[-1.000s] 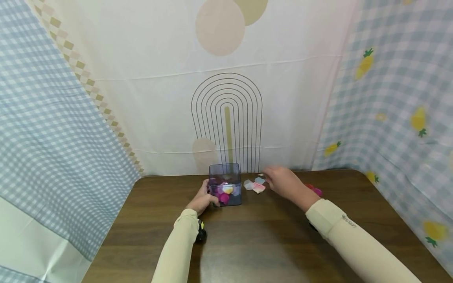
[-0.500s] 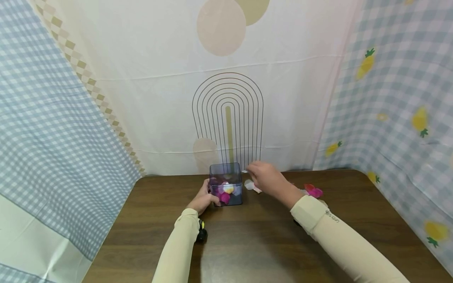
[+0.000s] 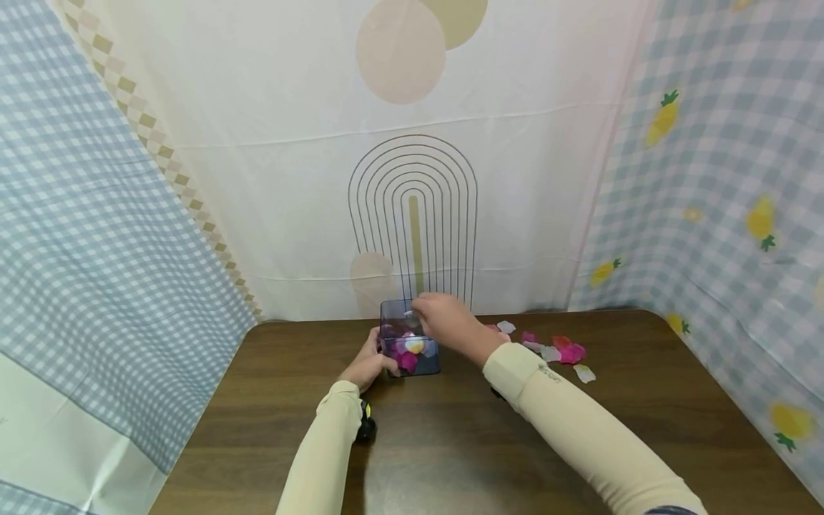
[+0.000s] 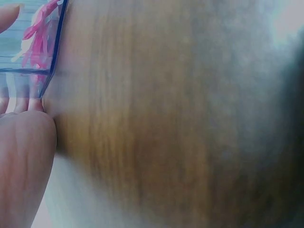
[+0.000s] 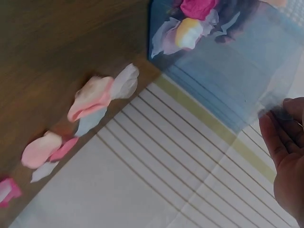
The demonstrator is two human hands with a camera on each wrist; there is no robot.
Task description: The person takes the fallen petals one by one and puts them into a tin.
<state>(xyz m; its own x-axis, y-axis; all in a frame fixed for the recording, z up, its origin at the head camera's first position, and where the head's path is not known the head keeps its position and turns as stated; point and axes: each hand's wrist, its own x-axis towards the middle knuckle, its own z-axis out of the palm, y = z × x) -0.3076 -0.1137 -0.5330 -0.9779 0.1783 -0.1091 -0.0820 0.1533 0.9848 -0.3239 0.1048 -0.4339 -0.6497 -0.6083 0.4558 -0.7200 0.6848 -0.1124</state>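
A clear bluish square plastic box (image 3: 426, 365) stands near the back of the table, holding magenta, lilac, white and yellow fabric flower petals (image 3: 412, 345). My left hand (image 3: 368, 365) grips its left side, thumb at the front and fingers round the wall. Over the box's open top, my right hand (image 3: 447, 322) pinches a pale petal (image 3: 408, 313) between thumb and fingers. The right wrist view shows that hand beside the bluish wall, the petal partly blurred. Pink and white petals (image 5: 90, 99) lie on the table to the right of the box.
More loose petals (image 3: 571, 352), red, magenta and whitish, lie farther right on the brown wooden table (image 3: 438, 443). A printed white cloth (image 3: 290, 214) hangs right behind the table's back edge. Checked cloths hang at both sides.
My right hand has moved left from the loose petals to above the box, carrying a pale petal. More petals on the right are now uncovered. The left hand and box have stayed put.
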